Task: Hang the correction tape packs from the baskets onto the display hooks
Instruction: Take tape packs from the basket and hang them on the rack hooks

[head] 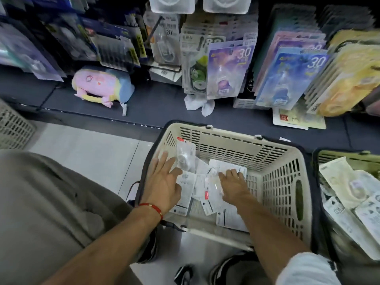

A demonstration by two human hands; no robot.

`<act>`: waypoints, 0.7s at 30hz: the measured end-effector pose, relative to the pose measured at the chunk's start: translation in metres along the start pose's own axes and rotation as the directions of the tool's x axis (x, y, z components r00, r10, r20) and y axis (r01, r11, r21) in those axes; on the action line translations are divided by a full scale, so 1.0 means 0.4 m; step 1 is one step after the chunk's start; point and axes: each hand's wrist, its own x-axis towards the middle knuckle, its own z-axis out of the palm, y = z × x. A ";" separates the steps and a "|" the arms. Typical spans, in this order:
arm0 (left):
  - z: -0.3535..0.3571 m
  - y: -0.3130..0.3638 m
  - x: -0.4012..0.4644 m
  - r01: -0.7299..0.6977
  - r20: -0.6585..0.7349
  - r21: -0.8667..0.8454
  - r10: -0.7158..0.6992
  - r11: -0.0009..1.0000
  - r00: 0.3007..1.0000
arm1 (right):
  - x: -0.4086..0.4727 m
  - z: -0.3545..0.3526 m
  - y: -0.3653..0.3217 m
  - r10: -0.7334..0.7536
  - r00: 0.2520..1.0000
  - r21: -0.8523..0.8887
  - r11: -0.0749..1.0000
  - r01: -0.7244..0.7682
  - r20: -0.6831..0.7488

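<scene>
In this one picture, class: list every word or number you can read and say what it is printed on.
"30": purple hanging pack.
"30": blue hanging pack.
"80", roughly, partly hidden: grey-white hanging pack.
Print on the packs in the cream basket, under the left hand and right hand: too blurred.
Yellow label, left packs: unreadable.

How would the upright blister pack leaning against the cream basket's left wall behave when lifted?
The blister pack looks like thin card with a clear bubble: probably light and fairly stiff, though it may flex. Its glossy face could slip. Leaning loosely near the left hand, it would likely topple if nudged.
</scene>
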 end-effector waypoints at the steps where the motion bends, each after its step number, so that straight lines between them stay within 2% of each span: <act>1: 0.002 0.009 0.011 0.007 0.013 -0.044 -0.006 0.999 1.000 | -0.017 0.013 0.011 0.017 0.999 0.037 0.999 -0.019 0.028; 3: 0.003 0.027 0.035 0.070 0.078 -0.181 -0.057 0.981 0.995 | -0.050 0.016 0.041 0.070 0.994 0.223 0.971 -0.089 0.089; 5: 0.001 0.049 0.057 0.184 0.185 -0.321 -0.129 0.929 0.974 | -0.076 -0.025 0.060 0.163 0.981 0.545 0.816 -0.193 0.102; 7: 0.002 0.078 0.070 0.319 0.329 -0.492 -0.166 0.810 0.930 | -0.089 -0.099 0.052 0.176 0.973 0.808 0.546 -0.223 0.150; 9: 0.001 0.105 0.076 0.431 0.453 -0.639 -0.141 0.638 0.880 | -0.090 -0.176 0.013 0.006 0.987 0.955 0.249 -0.159 0.163; 10: -0.003 0.111 0.079 0.453 0.456 -0.700 -0.141 0.552 0.878 | -0.084 -0.206 -0.016 -0.069 0.990 0.987 0.113 -0.118 0.126; 12: -0.018 0.104 0.081 0.431 0.369 -0.807 -0.226 0.403 0.902 | -0.068 -0.252 -0.083 -0.100 0.994 0.984 -0.167 -0.065 0.048; 13: -0.031 0.091 0.082 0.415 0.322 -0.835 -0.292 0.362 0.901 | -0.056 -0.264 -0.114 -0.071 0.996 0.955 -0.287 -0.070 0.051; 14: -0.043 0.072 0.082 0.411 0.287 -0.840 -0.353 0.355 0.891 | -0.043 -0.265 -0.143 -0.032 0.997 0.929 -0.361 -0.082 0.076; 15: -0.056 0.051 0.080 0.413 0.261 -0.837 -0.400 0.359 0.878 | -0.029 -0.255 -0.168 0.016 0.992 0.935 -0.337 -0.111 0.124; 16: -0.069 0.028 0.075 0.421 0.246 -0.833 -0.441 0.360 0.863 | -0.017 -0.237 -0.187 0.067 0.980 0.968 -0.181 -0.174 0.189; 18: -0.088 -0.015 0.061 0.452 0.248 -0.837 -0.522 0.309 0.816 | -0.001 -0.180 -0.219 0.102 0.940 0.900 0.272 -0.341 0.325; 19: -0.097 -0.033 0.052 0.464 0.256 -0.845 -0.561 0.266 0.788 | 0.000 -0.150 -0.235 0.098 0.922 0.831 0.404 -0.381 0.375; 21: -0.114 -0.054 0.036 0.476 0.291 -0.861 -0.596 0.177 0.748 | 0.001 -0.098 -0.263 0.075 0.920 0.791 0.487 -0.370 0.384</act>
